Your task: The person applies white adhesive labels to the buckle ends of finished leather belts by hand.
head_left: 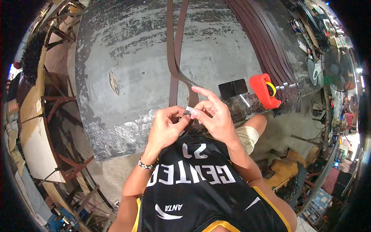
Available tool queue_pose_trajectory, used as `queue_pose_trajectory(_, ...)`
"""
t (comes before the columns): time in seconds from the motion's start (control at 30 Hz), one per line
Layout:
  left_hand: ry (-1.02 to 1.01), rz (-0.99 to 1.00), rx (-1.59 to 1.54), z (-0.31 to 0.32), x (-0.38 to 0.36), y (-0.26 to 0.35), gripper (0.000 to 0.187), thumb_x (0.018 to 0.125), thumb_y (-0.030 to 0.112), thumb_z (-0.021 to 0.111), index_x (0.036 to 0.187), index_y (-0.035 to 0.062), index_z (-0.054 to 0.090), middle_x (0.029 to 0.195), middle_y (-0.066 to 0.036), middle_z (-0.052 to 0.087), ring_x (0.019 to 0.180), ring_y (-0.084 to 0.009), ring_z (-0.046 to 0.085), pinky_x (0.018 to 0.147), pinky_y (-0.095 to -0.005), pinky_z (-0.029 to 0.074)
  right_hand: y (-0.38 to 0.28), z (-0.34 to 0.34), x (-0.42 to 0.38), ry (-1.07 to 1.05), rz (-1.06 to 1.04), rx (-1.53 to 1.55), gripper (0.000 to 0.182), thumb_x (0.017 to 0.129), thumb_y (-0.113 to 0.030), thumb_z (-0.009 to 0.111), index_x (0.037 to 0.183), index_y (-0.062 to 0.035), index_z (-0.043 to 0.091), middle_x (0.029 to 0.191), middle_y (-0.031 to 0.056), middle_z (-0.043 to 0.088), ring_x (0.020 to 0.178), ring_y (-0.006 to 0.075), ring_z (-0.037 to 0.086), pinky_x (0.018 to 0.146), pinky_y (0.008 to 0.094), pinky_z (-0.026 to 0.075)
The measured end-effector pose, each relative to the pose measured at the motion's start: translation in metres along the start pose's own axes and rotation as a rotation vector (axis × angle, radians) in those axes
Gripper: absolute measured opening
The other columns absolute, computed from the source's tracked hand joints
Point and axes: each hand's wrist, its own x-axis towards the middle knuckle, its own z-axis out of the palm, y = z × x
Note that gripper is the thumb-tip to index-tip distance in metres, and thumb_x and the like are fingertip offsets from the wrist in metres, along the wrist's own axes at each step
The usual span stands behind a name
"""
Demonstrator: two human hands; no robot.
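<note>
- Centre of the frame: the left hand (165, 125) pinches a small white piece (189, 109) between thumb and fingers.
- Just beside it, the right hand (217, 118) grips the same piece, one finger extended.
- Brown straps (171, 42) run from top centre down to both hands; their lower ends are partly hidden.
- Right of centre on the worktop (135, 77): a black rectangular object (233, 89), then a red tape dispenser (255, 91).
- Upper right: a strap bundle (266, 42).

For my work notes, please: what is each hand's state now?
Left hand: closed, holding a brown strap.
Right hand: touching the small white piece; whether it grips cannot be told.
</note>
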Motion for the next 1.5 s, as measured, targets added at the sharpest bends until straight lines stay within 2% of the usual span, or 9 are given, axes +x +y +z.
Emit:
queue_pose_trajectory(0.1, -0.038, -0.056, 0.068, -0.003, 0.000, 0.002, 0.013, 0.089, 0.010, 0.068, 0.088, -0.0029, 0.068, 0.076, 0.001, 0.067, 0.069, -0.0026, 0.054, 0.059, -0.0208, 0.042, 0.002, 0.000, 0.001, 0.016, -0.013, -0.054, 0.052, 0.091, -0.003, 0.063, 0.139, -0.0023, 0.044, 0.077, 0.0027, 0.063, 0.070, 0.0062, 0.056, 0.064, 0.0223, 0.045)
queue_pose_trajectory(0.3, -0.040, -0.078, 0.090, -0.001, -0.001, 0.006, 0.013, 0.089, 0.009, 0.067, 0.087, -0.0031, 0.067, 0.072, 0.003, 0.062, 0.067, -0.0020, 0.050, 0.056, -0.0212, 0.040, 0.001, 0.003, 0.001, 0.057, -0.014, -0.151, 0.048, 0.089, -0.001, 0.064, 0.135, -0.0037, 0.049, 0.074, 0.0040, 0.063, 0.066, 0.0079, 0.056, 0.061, 0.0246, 0.045)
queue_pose_trajectory(0.63, -0.039, -0.030, 0.146, 0.001, 0.001, -0.005, 0.013, 0.089, 0.008, 0.065, 0.086, -0.0045, 0.064, 0.073, 0.001, 0.063, 0.067, -0.0027, 0.052, 0.057, -0.0224, 0.042, -0.002, 0.012, 0.001, 0.127, -0.015, -0.310, 0.043, 0.088, -0.001, 0.063, 0.130, -0.0026, 0.052, 0.069, 0.0091, 0.058, 0.058, 0.0148, 0.054, 0.057, 0.0312, 0.046)
queue_pose_trajectory(0.83, 0.008, -0.001, 0.170, 0.006, -0.002, 0.000, 0.014, 0.087, 0.008, 0.067, 0.084, -0.0055, 0.063, 0.071, -0.001, 0.063, 0.067, -0.0034, 0.052, 0.057, -0.0239, 0.043, -0.001, 0.015, 0.001, 0.140, -0.042, -0.425, 0.043, 0.087, -0.001, 0.063, 0.129, -0.0026, 0.052, 0.070, 0.0136, 0.060, 0.058, 0.0257, 0.060, 0.057, 0.0374, 0.047)
queue_pose_trajectory(1.03, 0.027, 0.008, 0.117, 0.008, -0.001, -0.004, 0.016, 0.083, 0.008, 0.066, 0.084, -0.0077, 0.066, 0.064, -0.006, 0.063, 0.060, -0.0054, 0.052, 0.052, -0.0266, 0.042, -0.002, 0.011, 0.001, 0.137, -0.011, -0.612, 0.047, 0.087, -0.012, 0.065, 0.131, -0.0046, 0.051, 0.069, 0.0155, 0.062, 0.063, 0.0364, 0.063, 0.059, 0.0454, 0.048)
queue_pose_trajectory(1.1, 0.027, 0.009, 0.114, 0.008, -0.001, -0.001, 0.016, 0.083, 0.008, 0.066, 0.083, -0.0076, 0.065, 0.064, -0.006, 0.063, 0.060, -0.0054, 0.052, 0.052, -0.0264, 0.042, -0.004, 0.011, 0.001, 0.152, -0.017, -0.673, 0.048, 0.087, -0.015, 0.065, 0.131, -0.0056, 0.051, 0.066, 0.0150, 0.062, 0.062, 0.0368, 0.063, 0.059, 0.0464, 0.048)
queue_pose_trajectory(1.2, -0.004, -0.023, 0.105, 0.008, -0.001, -0.001, 0.013, 0.087, 0.007, 0.067, 0.081, -0.0034, 0.063, 0.068, 0.003, 0.059, 0.064, -0.0026, 0.049, 0.055, -0.0238, 0.041, -0.007, 0.012, 0.001, 0.168, -0.004, -0.748, 0.049, 0.087, -0.020, 0.066, 0.132, -0.0069, 0.051, 0.064, 0.0147, 0.062, 0.061, 0.0371, 0.063, 0.058, 0.0474, 0.048)
queue_pose_trajectory(1.33, 0.004, -0.043, -0.066, 0.004, 0.001, -0.005, 0.013, 0.086, 0.007, 0.066, 0.085, -0.0054, 0.067, 0.069, -0.001, 0.065, 0.062, -0.0030, 0.052, 0.054, -0.0231, 0.041, -0.009, 0.008, 0.003, 0.163, 0.119, -0.734, 0.053, 0.087, -0.023, 0.069, 0.134, -0.0078, 0.050, 0.064, 0.0148, 0.061, 0.057, 0.0342, 0.061, 0.057, 0.0441, 0.048)
queue_pose_trajectory(1.5, -0.053, -0.067, -0.312, -0.003, 0.000, 0.000, 0.008, 0.087, 0.003, 0.065, 0.086, -0.0044, 0.067, 0.073, -0.001, 0.067, 0.064, -0.0032, 0.055, 0.056, -0.0209, 0.043, -0.005, 0.005, 0.004, 0.103, 0.040, -0.352, 0.056, 0.087, -0.011, 0.069, 0.139, -0.0080, 0.046, 0.060, 0.0068, 0.050, 0.052, 0.0166, 0.052, 0.052, 0.0320, 0.045)
